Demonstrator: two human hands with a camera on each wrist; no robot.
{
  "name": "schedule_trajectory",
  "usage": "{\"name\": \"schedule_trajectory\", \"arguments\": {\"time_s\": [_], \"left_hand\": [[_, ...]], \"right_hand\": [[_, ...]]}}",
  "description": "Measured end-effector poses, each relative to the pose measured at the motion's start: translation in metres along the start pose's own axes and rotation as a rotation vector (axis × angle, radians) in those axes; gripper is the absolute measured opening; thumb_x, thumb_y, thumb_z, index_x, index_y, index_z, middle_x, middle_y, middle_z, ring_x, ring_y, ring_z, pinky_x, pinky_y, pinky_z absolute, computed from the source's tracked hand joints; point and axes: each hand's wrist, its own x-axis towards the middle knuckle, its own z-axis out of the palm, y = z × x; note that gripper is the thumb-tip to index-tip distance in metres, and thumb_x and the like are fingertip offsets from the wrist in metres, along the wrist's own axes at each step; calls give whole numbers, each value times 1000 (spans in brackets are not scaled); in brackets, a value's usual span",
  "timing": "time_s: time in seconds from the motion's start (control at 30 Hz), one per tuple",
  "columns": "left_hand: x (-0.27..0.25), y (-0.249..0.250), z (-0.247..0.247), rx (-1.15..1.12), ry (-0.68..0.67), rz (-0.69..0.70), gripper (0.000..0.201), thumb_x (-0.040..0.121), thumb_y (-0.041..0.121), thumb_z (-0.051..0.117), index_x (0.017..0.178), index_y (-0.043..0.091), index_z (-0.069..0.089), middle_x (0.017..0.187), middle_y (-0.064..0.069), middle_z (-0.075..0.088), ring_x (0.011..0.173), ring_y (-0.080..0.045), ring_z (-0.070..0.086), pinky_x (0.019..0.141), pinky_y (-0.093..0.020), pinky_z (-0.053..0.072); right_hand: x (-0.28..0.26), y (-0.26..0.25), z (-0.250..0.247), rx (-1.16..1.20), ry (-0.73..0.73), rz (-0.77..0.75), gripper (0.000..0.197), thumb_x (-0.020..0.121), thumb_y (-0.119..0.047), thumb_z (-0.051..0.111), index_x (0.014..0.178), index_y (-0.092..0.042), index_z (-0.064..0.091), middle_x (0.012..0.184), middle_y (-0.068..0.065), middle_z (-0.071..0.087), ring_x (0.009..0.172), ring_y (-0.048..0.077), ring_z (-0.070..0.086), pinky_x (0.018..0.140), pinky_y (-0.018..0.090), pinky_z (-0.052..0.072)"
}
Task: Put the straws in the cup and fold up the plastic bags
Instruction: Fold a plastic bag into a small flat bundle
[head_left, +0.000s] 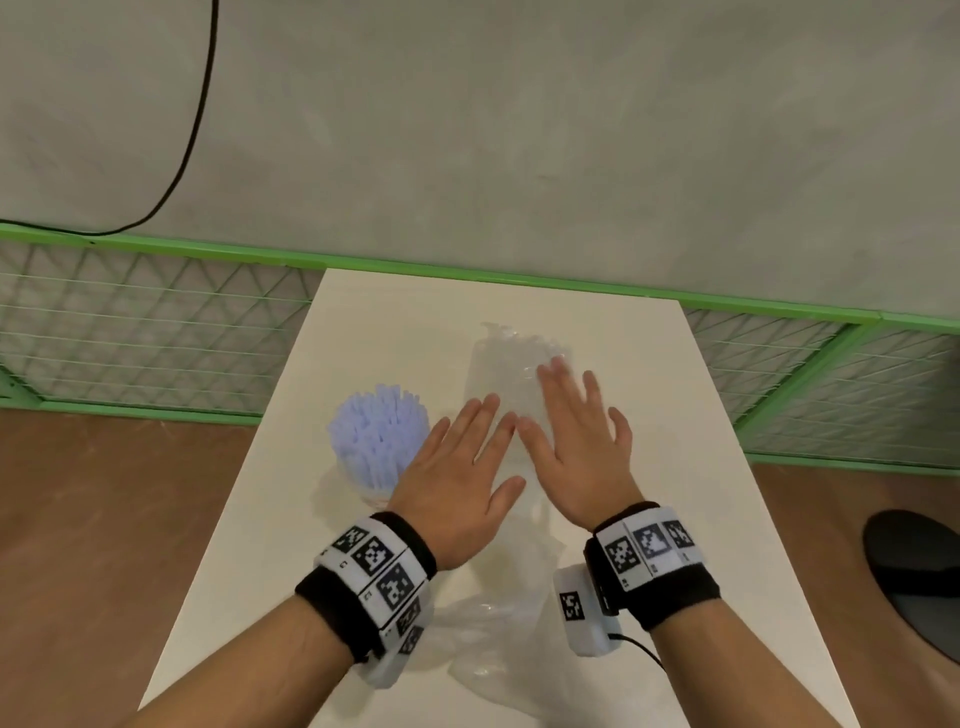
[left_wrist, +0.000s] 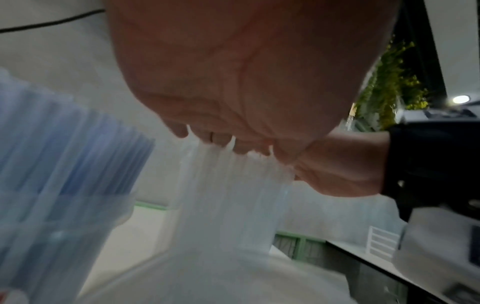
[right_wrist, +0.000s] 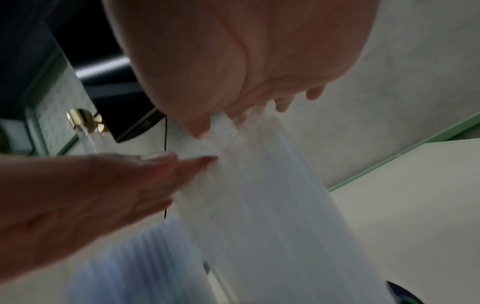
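We press both flat hands, left hand and right hand, gripping nothing, on the plastic bag; its long axis runs toward the table far edge, cup of straws just left.

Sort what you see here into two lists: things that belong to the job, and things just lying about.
Job: straws, cup, plastic bag, left hand and right hand flat on it.
Lying about: black cable, green fence, dark chair seat.
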Motion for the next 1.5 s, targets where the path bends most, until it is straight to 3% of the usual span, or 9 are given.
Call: {"name": "schedule_trajectory", "arguments": {"time_s": [0.17, 0.23, 0.33, 0.53, 0.67, 0.77, 0.93, 1.1, 1.5], "left_hand": [[-22, -12, -8, -154, 113, -23, 56, 101, 45, 26, 154, 28, 19, 163, -5, 10, 148, -21, 18, 119, -40, 23], [-49, -26, -8, -196, 202, -46, 41, 96, 40, 38, 133, 28, 50, 139, 0, 43, 110, -19, 56, 90, -34, 49], [-92, -48, 6, -189, 219, -53, 13, 89, 33, 54, 97, 32, 64, 103, 8, 43, 73, -11, 53, 58, -26, 47], [-108, -69, 43, -394, -53, -293, 10, 90, 40, 57, 94, 42, 66, 112, 11, 48, 80, -14, 56, 86, -29, 47], [-102, -63, 40, -602, -1, -344, 39, 84, 7, 62, 77, 45, 61, 92, 12, 62, 81, -10, 60, 86, -31, 49], [-102, -53, 19, -600, 99, -297, 36, 76, -2, 60, 73, 33, 67, 82, 8, 57, 73, -7, 56, 73, -25, 45], [-106, -33, -14, -404, 179, -149, 33, 79, 1, 55, 90, 26, 73, 94, 13, 47, 74, 0, 55, 68, -18, 47], [-101, -4, -36, -365, 133, -67, 57, 77, -6, 51, 124, 23, 63, 123, 15, 44, 92, -7, 55, 81, -25, 48], [-81, 50, -31, -235, 345, -28, 32, 85, 13, 52, 111, 23, 68, 143, 1, 48, 130, -19, 48, 98, -32, 43]], "right_hand": [[-13, 1, -3, 122, 111, -71, 49, 101, -54, 25, 148, -41, 30, 158, -26, 13, 149, 6, 1, 114, 39, 8], [-33, 9, -4, 244, 350, -49, 33, 97, -39, 42, 127, -34, 53, 137, -15, 47, 132, 10, 40, 100, 35, 30], [-69, 24, 12, 354, 320, 90, 18, 89, -18, 62, 101, -32, 59, 95, -11, 59, 85, 6, 58, 70, 22, 41], [-102, 24, 47, 519, -156, 343, 20, 91, -33, 66, 110, -33, 62, 98, -7, 65, 71, 14, 67, 74, 32, 56], [-99, 12, 50, 494, -41, 339, 8, 88, -20, 65, 88, -27, 67, 85, -6, 69, 61, 13, 68, 71, 42, 59], [-99, 8, 35, 358, 71, 229, 15, 82, -13, 70, 77, -24, 60, 72, -8, 63, 55, 10, 59, 58, 17, 48], [-104, 2, -7, 207, 265, 117, 24, 76, -4, 75, 70, -16, 55, 64, -4, 55, 54, 13, 47, 53, 14, 35], [-115, -6, -48, 681, 6, 99, 12, 87, -9, 70, 93, -19, 67, 81, -13, 67, 55, 18, 61, 58, 29, 49], [-113, 52, -78, 355, 414, 125, 35, 70, -5, 75, 57, -17, 46, 50, -5, 48, 51, 13, 53, 51, 13, 36]]}}
